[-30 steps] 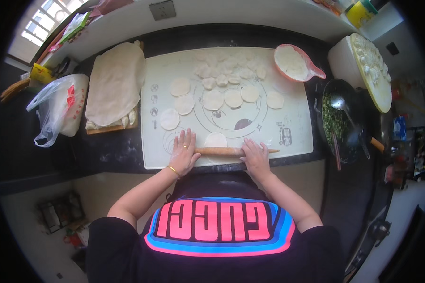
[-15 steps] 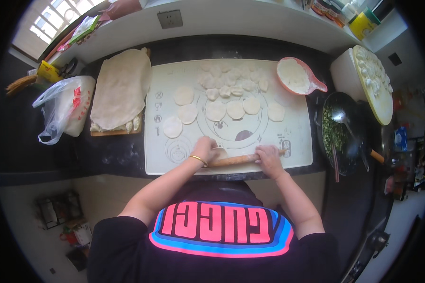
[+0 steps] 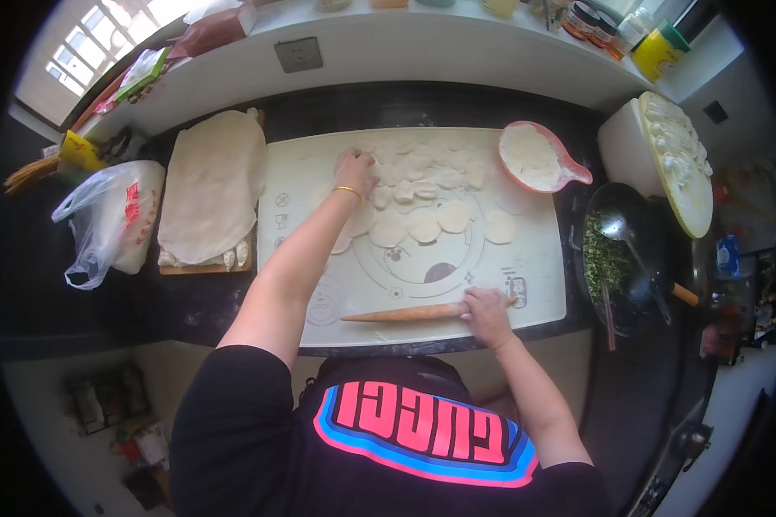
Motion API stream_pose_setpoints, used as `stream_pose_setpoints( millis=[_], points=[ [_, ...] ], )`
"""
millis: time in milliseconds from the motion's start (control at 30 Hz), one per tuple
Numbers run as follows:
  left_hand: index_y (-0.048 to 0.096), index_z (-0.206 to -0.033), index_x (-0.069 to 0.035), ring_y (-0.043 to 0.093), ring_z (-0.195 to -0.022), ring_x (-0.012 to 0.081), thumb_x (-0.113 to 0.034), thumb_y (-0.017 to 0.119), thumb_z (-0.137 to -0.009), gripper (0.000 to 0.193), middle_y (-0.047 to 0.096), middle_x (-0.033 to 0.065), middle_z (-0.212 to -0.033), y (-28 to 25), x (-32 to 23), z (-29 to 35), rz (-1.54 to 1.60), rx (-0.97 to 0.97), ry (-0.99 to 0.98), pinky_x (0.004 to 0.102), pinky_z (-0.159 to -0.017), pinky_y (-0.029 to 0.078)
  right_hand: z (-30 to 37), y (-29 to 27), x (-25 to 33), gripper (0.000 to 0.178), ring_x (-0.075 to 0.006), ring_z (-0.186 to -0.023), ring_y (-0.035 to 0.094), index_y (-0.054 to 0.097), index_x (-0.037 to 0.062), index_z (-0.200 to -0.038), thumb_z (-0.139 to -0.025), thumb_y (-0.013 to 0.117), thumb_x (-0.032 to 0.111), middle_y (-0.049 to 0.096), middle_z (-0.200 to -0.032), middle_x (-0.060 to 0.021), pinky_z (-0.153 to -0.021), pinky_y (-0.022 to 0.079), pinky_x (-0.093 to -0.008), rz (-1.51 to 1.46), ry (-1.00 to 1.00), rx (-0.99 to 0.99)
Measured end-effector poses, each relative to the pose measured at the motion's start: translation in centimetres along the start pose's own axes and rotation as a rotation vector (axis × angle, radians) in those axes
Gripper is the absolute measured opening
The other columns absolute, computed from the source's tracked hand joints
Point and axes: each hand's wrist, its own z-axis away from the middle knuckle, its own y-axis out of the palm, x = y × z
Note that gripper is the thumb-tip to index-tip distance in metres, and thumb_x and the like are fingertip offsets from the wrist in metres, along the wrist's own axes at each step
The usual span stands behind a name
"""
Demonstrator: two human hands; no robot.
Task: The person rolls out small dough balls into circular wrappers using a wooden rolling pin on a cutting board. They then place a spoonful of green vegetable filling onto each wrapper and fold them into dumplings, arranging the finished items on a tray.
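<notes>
My right hand [image 3: 485,314] is closed around the right end of a wooden rolling pin [image 3: 405,313], which lies across the near edge of a pale printed pastry mat [image 3: 535,258]. My left arm stretches across the mat, and my left hand [image 3: 356,169] is at its far side, beside a cluster of small floured dough pieces [image 3: 405,171]. Its fingers are curled down; what they hold, if anything, is hidden. Several thin round dough wrappers lie on the mat, including one dough wrapper [image 3: 422,227] near its middle. My left forearm partly covers others.
A red bowl of flour [image 3: 530,155] stands at the mat's far right corner. Further right is a black pan of chopped greens [image 3: 605,254] with a spoon and chopsticks. At left are a dough sheet [image 3: 211,189] over a wooden board and a plastic bag [image 3: 121,215].
My left hand has left the rolling pin and a small dough round near the front edge, moving to the far dough pieces. My right hand still grips the pin, whose left end now shows.
</notes>
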Motion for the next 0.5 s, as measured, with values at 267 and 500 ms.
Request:
stream_pose_setpoints(
  millis=[267, 500],
  points=[
    [0.059, -0.092, -0.009, 0.060, -0.085, 0.0290, -0.003, 0.054, -0.076, 0.018, 0.061, 0.0118, -0.092, -2.2, -2.2, 10.2, 0.296, 0.287, 0.525, 0.0370, -0.074, 0.049, 0.5, 0.1, -0.1, 0.044, -0.0226, -0.109, 0.047, 0.051, 0.0114, -0.105, -0.065, 0.070, 0.016, 0.051, -0.113, -0.0051, -0.093, 0.030, -0.0450, 0.048, -0.007, -0.034],
    [0.037, -0.129, -0.001, 0.029, -0.131, 0.0304, -0.016, 0.052, -0.084, 0.050, 0.029, 0.0171, -0.141, -5.5, -4.3, 17.6, 0.024, 0.633, 0.810, 0.0404, -0.106, 0.028, 1.8, -0.4, -0.3, 0.042, -0.0213, -0.108, 0.048, 0.051, 0.0124, -0.106, -0.067, 0.068, 0.017, 0.052, -0.112, -0.0048, -0.094, 0.029, -0.0466, 0.051, -0.083, 0.019]
  ],
)
